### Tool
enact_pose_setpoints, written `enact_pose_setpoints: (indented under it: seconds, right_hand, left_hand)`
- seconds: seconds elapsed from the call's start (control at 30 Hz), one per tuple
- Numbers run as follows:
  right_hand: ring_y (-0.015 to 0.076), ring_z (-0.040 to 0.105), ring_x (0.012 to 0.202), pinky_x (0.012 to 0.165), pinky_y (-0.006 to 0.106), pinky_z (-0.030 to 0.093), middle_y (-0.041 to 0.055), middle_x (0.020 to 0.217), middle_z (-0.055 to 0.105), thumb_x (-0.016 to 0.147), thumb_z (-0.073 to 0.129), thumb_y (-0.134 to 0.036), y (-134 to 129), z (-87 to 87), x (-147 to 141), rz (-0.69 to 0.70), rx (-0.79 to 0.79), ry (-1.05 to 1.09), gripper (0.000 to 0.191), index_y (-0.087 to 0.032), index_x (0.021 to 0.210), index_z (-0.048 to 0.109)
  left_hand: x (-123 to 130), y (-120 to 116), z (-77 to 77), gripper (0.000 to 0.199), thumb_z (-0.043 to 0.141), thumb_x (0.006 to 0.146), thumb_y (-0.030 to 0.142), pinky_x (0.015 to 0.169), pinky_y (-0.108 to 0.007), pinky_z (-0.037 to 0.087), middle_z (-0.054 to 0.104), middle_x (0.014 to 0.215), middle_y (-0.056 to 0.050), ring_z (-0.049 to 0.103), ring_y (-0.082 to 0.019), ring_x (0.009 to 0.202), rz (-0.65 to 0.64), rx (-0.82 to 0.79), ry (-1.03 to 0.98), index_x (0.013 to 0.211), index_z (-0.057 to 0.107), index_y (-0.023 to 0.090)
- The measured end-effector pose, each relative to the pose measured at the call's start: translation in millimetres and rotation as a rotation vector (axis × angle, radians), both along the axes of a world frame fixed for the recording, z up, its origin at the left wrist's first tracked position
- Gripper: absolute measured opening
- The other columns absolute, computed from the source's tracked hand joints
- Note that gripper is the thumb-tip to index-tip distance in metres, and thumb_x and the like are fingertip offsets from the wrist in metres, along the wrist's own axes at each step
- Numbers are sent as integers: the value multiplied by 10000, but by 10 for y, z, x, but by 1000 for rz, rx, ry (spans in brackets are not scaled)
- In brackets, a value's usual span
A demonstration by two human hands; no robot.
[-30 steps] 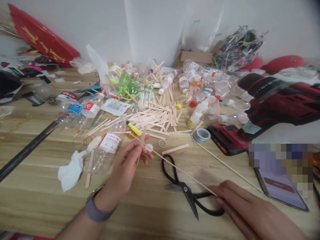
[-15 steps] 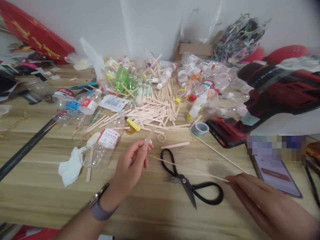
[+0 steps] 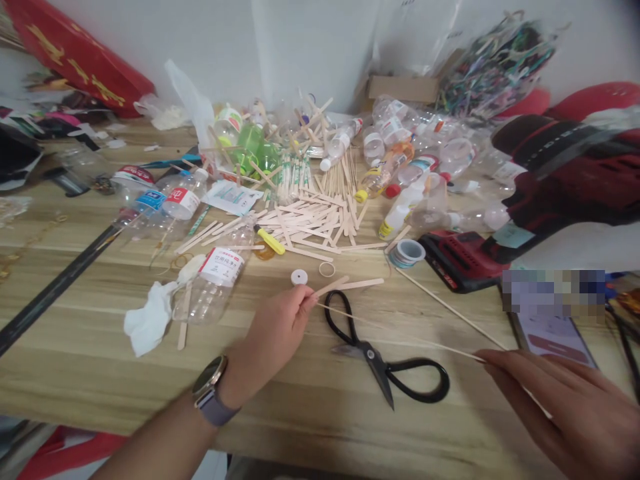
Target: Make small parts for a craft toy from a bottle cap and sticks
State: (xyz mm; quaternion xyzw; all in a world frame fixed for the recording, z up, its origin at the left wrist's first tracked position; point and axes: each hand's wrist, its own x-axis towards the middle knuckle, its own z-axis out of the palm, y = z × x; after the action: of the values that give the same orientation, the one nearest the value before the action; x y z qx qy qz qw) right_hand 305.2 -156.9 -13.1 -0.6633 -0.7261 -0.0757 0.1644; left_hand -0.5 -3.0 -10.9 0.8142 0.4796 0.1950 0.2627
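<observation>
My left hand [image 3: 280,327], wearing a wristwatch, is closed on a flat wooden craft stick [image 3: 334,285] that sticks out to the right from its fingertips. A thin wooden skewer [image 3: 440,345] spans between my hands. Its right end is pinched in my right hand [image 3: 565,393]; its left end meets my left fingertips. Just beyond my left knuckles sits a white cap with a centre hole [image 3: 299,277]. Black-handled scissors [image 3: 371,355] lie with blades slightly apart beneath the skewer. A second craft stick [image 3: 367,284] rests on the table behind the held one.
Another skewer [image 3: 450,307] runs toward my right hand. Around lie a pile of craft sticks [image 3: 310,223], a clear bottle [image 3: 213,287], a tape roll [image 3: 407,253], a yellow-handled tool [image 3: 270,240], a red power drill [image 3: 550,193], a phone [image 3: 555,343] and several plastic bottles [image 3: 395,167].
My left hand has turned over, swinging its craft stick from upright to pointing right. The white cap now shows fully on the table. The view has shifted slightly; my right hand still holds the skewer.
</observation>
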Motion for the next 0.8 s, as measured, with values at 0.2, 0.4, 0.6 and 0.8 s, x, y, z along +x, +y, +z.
enact_pose_setpoints:
  seconds: [0.2, 0.4, 0.6, 0.8]
  right_hand:
    - [213, 659, 717, 643, 336, 478, 67, 888, 696, 872, 359, -77, 351, 195, -552, 247, -12, -234, 317, -194, 1075, 572]
    - [137, 615, 560, 460, 262, 358, -5, 723, 646, 868, 362, -12, 663, 155, -1218, 257, -3, -164, 361, -197, 1081, 587]
    - [131, 633, 528, 426, 267, 353, -23, 686, 639, 1021, 284, -191, 655, 165, -1240, 188, 84, -82, 308, -217, 1008, 591]
    - [120, 645, 537, 431, 254, 360, -20, 695, 665, 1052, 282, -286, 647, 193, -1321, 108, 146, -32, 346, -212, 1001, 616]
  left_hand:
    - [49, -94, 22, 289, 382, 977, 332, 554, -261, 360, 569, 608, 31, 540, -148, 561, -53, -106, -137, 786, 559, 207]
    - [33, -150, 40, 261, 392, 998, 340, 593, -248, 377, 610, 680, 39, 559, -129, 621, -163, -223, -219, 894, 590, 207]
    - [20, -152, 66, 234, 385, 996, 306, 584, -254, 368, 599, 677, 37, 543, -132, 603, -100, -174, -234, 915, 578, 202]
    - [17, -165, 42, 242, 381, 1004, 311, 586, -260, 367, 636, 718, 27, 571, -142, 633, -121, -174, -196, 922, 582, 205]
